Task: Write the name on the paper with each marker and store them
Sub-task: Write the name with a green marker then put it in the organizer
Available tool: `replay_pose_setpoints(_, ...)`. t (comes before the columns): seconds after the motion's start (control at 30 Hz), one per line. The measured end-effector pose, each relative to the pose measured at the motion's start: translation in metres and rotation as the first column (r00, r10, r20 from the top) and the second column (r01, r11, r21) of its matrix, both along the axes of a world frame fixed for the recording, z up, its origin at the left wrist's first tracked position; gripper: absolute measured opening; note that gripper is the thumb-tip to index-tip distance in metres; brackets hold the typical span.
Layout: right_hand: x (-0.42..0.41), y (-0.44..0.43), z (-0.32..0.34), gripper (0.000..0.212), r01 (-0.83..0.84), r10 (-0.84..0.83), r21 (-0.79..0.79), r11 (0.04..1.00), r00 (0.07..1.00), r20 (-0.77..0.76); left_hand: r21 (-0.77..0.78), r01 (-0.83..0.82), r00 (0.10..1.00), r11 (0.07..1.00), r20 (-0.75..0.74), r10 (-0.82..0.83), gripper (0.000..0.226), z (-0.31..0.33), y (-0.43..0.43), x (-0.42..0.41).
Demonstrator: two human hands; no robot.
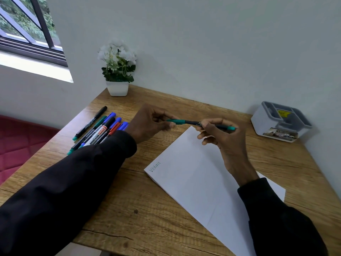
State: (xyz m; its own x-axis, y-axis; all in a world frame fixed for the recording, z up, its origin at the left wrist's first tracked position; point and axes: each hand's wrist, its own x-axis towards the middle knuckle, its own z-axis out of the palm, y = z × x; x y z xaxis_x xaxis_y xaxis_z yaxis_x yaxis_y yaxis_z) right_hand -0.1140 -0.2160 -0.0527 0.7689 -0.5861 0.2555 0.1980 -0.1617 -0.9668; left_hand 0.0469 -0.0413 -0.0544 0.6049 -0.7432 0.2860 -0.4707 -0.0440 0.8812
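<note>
Green marker (191, 122) is held between both hands over the far corner of the paper (193, 178), long axis left-right. The left hand (151, 122) pinches the cap end and the right hand (225, 139) curls round the barrel. "Victoria" is already down in green, so storing looks next: the grey organizer (258, 124) sits beyond the marker's tail, right of the right fingers, so that hand is nearer.

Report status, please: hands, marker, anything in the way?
Left hand pinches green marker at cap end; right hand grips barrel. Paper shows name in green. Nothing between marker and box.
</note>
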Motion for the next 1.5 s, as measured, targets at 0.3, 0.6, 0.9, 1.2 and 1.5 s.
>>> replay_pose_setpoints(0.3,0.002,0.004,-0.003,0.007,0.031,-0.031,-0.144,0.989,1.0,0.006,-0.037,-0.001,0.998,0.999,0.06,0.004,0.024,-0.004,-0.007,-0.007)
replay_pose_setpoints(0.6,0.0,-0.001,0.008,0.007,0.054,-0.063,-0.266,0.963,0.998,-0.023,-0.066,0.016,1.0,0.998,-0.016,-0.017,0.023,0.005,-0.008,-0.011)
replay_pose_setpoints(0.9,-0.003,-0.018,0.006,0.013,0.052,-0.105,-0.656,0.753,0.994,-0.041,-0.107,0.042,0.974,0.993,-0.217,-0.064,0.024,0.007,-0.005,-0.016)
replay_pose_setpoints(1.2,-0.003,-0.018,0.008,0.018,0.113,-0.204,-0.778,0.618,0.979,-0.019,-0.167,0.003,0.982,0.986,-0.186,-0.035,0.025,0.027,-0.018,-0.03)
replay_pose_setpoints(1.5,-0.026,-0.083,0.045,0.005,0.306,-0.413,-0.624,0.719,0.91,-0.029,-0.195,-0.024,0.983,0.98,-0.181,-0.012,0.021,0.04,-0.047,-0.036)
